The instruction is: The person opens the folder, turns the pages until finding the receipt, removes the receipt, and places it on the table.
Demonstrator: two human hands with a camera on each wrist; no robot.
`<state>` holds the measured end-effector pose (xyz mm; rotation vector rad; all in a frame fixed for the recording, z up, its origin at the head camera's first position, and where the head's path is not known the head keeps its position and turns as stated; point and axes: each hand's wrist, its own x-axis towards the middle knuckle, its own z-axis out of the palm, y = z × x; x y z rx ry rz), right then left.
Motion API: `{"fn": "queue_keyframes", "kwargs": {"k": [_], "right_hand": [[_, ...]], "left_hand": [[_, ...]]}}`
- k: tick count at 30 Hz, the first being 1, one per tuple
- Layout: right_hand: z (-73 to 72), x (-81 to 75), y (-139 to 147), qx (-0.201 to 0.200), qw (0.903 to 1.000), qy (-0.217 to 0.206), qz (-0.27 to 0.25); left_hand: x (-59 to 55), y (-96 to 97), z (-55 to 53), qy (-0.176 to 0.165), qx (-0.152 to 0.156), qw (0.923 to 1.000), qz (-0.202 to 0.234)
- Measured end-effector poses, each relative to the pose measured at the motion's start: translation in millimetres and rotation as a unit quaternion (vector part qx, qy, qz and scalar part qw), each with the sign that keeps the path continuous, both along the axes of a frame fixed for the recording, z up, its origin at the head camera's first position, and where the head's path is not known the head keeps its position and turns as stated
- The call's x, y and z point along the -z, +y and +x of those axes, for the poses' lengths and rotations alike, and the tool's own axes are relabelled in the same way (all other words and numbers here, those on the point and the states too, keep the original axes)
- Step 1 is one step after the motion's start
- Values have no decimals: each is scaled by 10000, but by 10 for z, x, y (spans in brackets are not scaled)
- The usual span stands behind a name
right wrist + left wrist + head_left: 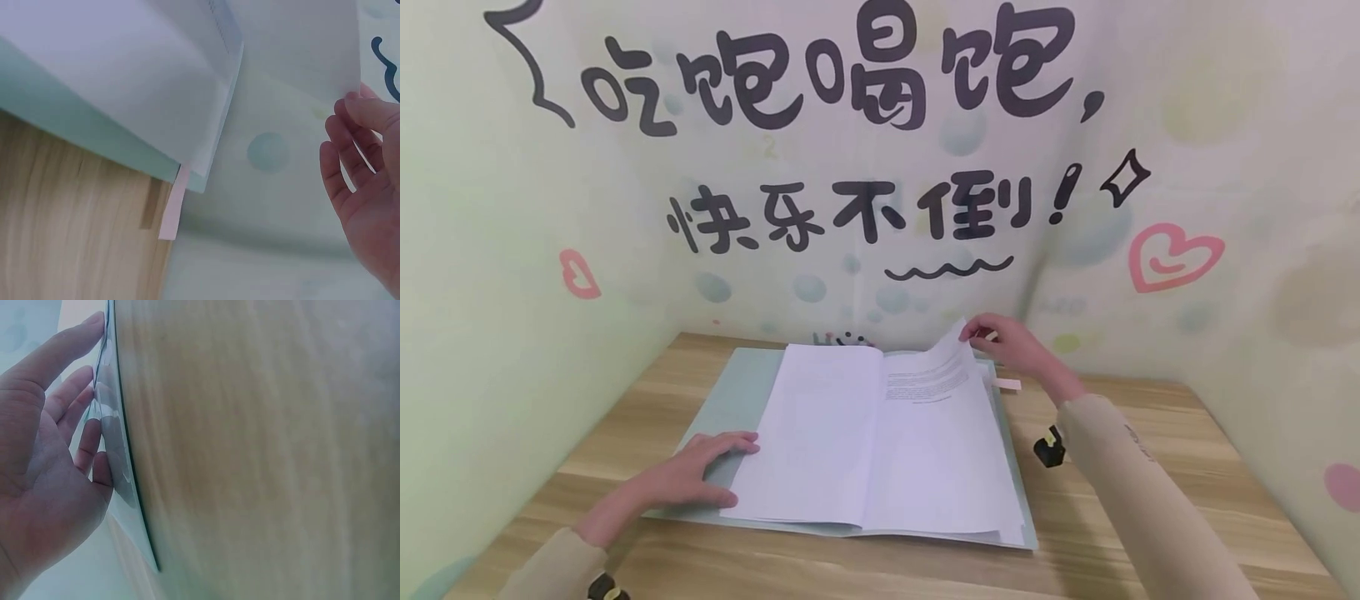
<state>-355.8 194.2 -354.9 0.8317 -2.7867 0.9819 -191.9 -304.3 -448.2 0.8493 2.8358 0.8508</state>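
Note:
An open booklet (808, 433) with white pages and a pale green cover lies on the wooden table. Its right-hand page (936, 375) has several lines of print near the top, and its upper right corner is lifted. My right hand (1006, 343) pinches that corner between thumb and fingers; in the right wrist view the raised page (306, 50) hangs from the fingertips. At the left edge of the booklet, my left hand (692, 471) rests with fingers spread, its fingertips on the edge of the left page. The left page looks blank.
A pink paper strip (1007, 384) sticks out past the booklet's right edge. The wooden table (1150, 500) runs up to white walls with black lettering (865, 208) and drawn hearts. Black straps (1049, 447) show by both sleeves.

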Motion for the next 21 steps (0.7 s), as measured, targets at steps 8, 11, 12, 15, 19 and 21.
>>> {"fn": "queue_keyframes", "kwargs": {"k": [8,11,12,15,19,21], "right_hand": [[-55,-94,-261,-307,9989,305,205],[-77,-115,-361,-368,9986,307,236],[-84,-118,-394,-407,9983,325,251],[-101,-116,-490,-461,9984,221,221],[-123,-93,-618,-590,9982,105,-30],[-131,-81,-684,-672,9976,89,-151]], "left_hand": [[8,-16,-24,-106,-36,9999,-27],[9,-13,-28,-109,-73,9999,-66],[9,-14,-28,-115,-78,9999,-72],[3,-13,-18,-111,-51,9999,-88],[-6,-4,-2,-140,-60,9998,-86],[-11,1,0,-152,-74,9998,-93]]}}
